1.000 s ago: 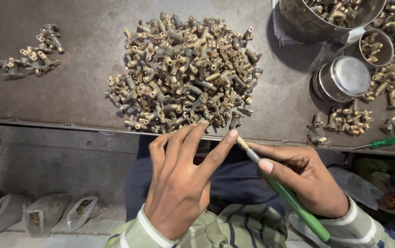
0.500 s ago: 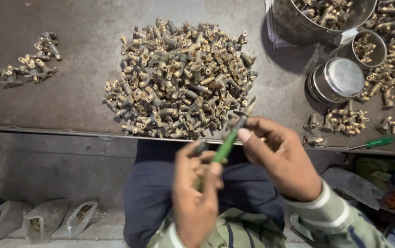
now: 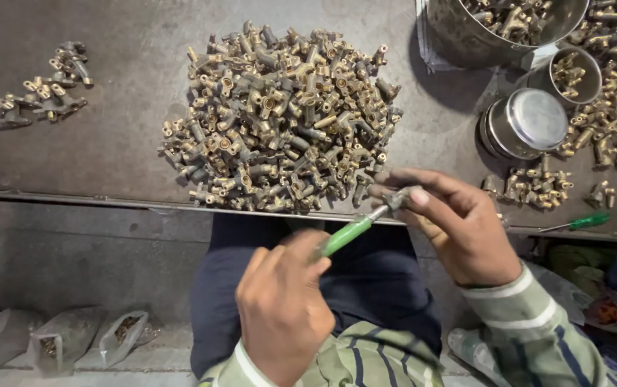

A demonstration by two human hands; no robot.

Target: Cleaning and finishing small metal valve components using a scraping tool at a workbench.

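- Small brass fitting (image 3: 399, 196): pinched at the fingertips of the right hand (image 3: 459, 229), thumb and forefinger closed together on it. Most of the part is covered by the fingers; its shape is hard to make out.
- Green-handled screwdriver (image 3: 346, 236): gripped in the left hand (image 3: 283, 312), fingers curled shut around the lower handle. The end of the handle is hidden inside the fist. The metal shaft runs up and to the right from that hand, and its tip meets the fitting; the exact contact point is too small to resolve.
- Both hands sit close together above the person's lap, just short of the near edge of the table (image 3: 108, 143).
- Large heap of brass fittings (image 3: 280, 118): directly beyond the two hands on the table, its near edge just beside the right fingertips.
- Round steel tin (image 3: 527, 125): beyond and to the right of the right hand, standing among loose fittings.
- Small open steel cup (image 3: 575, 75) holding fittings, and a big steel bowl (image 3: 502, 29), farther out; the bowl is cut off by the top edge.
- Second green screwdriver (image 3: 577, 223): to the right of the right hand, at the table edge.
- Small cluster of fittings (image 3: 36, 97): well apart, far left of the left hand.
- Plastic bags (image 3: 86, 337) on the floor, left of the left hand; contents unclear.
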